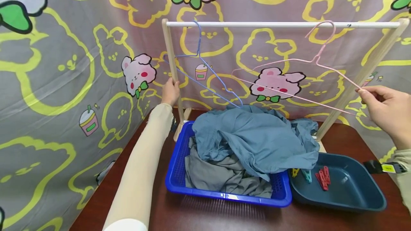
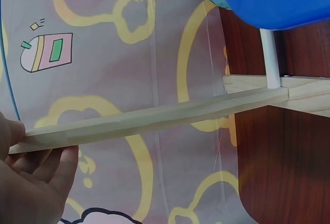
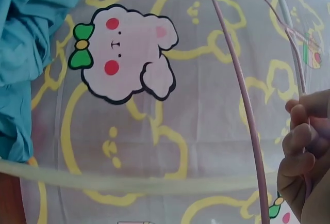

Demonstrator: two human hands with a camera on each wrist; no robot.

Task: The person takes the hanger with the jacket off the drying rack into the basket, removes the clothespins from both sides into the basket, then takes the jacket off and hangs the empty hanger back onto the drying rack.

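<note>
My left hand (image 1: 171, 91) grips the left wooden post (image 1: 169, 47) of a small clothes rack; in the left wrist view its thumb and fingers lie around the post (image 2: 149, 119). My right hand (image 1: 388, 111) pinches the right shoulder of a pink wire hanger (image 1: 317, 59), and the right wrist view shows curled fingers (image 3: 299, 141) at the wire. The pink hanger's hook arches at the rack's white rod (image 1: 257, 25); whether it rests on the rod I cannot tell. A blue wire hanger (image 1: 198, 44) hangs near the rod's left end.
Below the rack, a blue plastic basket (image 1: 224, 196) holds a blue-grey garment (image 1: 257, 134) and a darker grey cloth (image 1: 215, 175). Right of it, a dark basin (image 1: 353, 188) contains red clothespins (image 1: 323, 177), with teal and yellow ones by the cloth. A patterned curtain (image 1: 77, 92) hangs behind.
</note>
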